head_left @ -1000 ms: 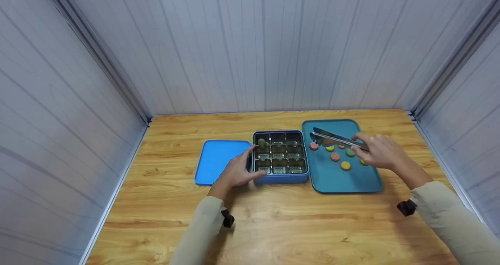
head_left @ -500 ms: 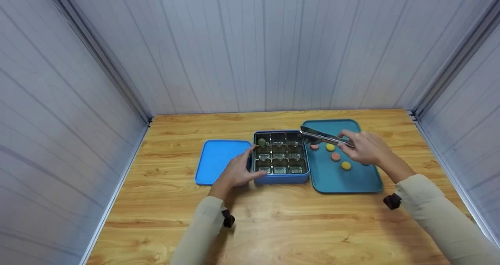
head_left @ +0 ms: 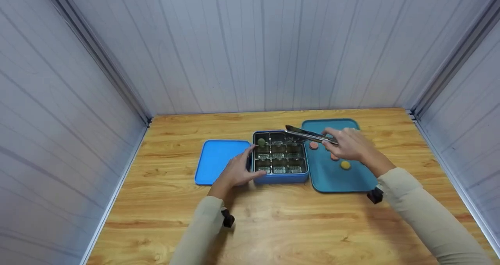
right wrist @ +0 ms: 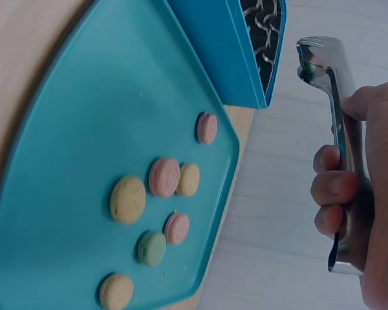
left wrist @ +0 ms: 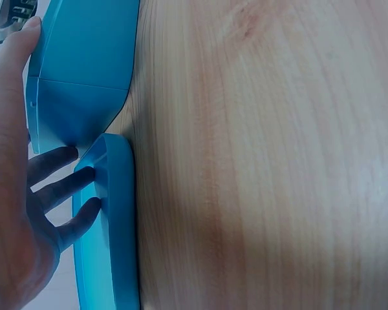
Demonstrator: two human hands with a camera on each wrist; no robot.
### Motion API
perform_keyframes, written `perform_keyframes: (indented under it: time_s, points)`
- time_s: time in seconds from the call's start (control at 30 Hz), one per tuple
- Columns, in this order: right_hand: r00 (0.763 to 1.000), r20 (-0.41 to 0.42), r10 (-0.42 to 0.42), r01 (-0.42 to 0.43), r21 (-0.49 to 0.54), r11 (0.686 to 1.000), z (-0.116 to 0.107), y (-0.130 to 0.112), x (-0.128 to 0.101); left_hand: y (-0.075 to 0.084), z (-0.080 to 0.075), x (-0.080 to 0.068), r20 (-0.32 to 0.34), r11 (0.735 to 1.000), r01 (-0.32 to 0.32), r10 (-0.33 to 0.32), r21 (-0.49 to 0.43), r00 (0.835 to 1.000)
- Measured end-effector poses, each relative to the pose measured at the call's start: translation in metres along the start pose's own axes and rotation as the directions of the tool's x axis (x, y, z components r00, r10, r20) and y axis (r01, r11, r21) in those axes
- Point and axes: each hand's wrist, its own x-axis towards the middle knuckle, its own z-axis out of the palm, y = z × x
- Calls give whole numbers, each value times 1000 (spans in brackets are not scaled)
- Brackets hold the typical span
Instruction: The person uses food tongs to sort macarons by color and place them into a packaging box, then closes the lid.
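My right hand (head_left: 347,144) grips metal tongs (head_left: 308,135), whose tips hang over the back right compartment of the blue box (head_left: 281,178). In the right wrist view, a bit of green shows between the tips of the tongs (right wrist: 349,135); its shape is mostly hidden. A dark divided insert fills the box, and a green macaron (head_left: 261,142) sits in its back left compartment. At the box's left side rests my left hand (head_left: 236,170), thumb on the front rim and fingers spread along the side. Pink, yellow and green macarons (right wrist: 151,248) lie on the teal tray (right wrist: 84,161).
A blue lid (head_left: 218,161) lies on the wooden table (head_left: 273,226), left of the box and partly under my left hand. The teal tray stands close against the box's right side. Pale panel walls (head_left: 242,50) enclose the table at the back and both sides.
My right hand has carried the tongs leftward from above the tray to above the box's back right corner. The left hand and the box have stayed in place.
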Motion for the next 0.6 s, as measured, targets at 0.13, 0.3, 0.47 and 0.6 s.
perform_keyframes:
  time_s: [0.13, 0.3, 0.47, 0.6]
  points:
    - [1000, -2, -11, 11, -14, 1000, 5, -6, 7, 0, 0, -1, -9, 1000, -8, 8, -4, 1000]
    - [1000, 23, -6, 7, -24, 1000, 9, -15, 13, -1, 1, -1, -10, 1000, -9, 9, -5, 1000]
    - [1000, 18, -14, 15, -33, 999, 13, -20, 19, -1, 1, 0, -11, 1000, -7, 7, -3, 1000]
    - [1000, 5, -21, 21, -31, 999, 16, -21, 25, -1, 1, 0, -10, 1000, -8, 8, 3, 1000]
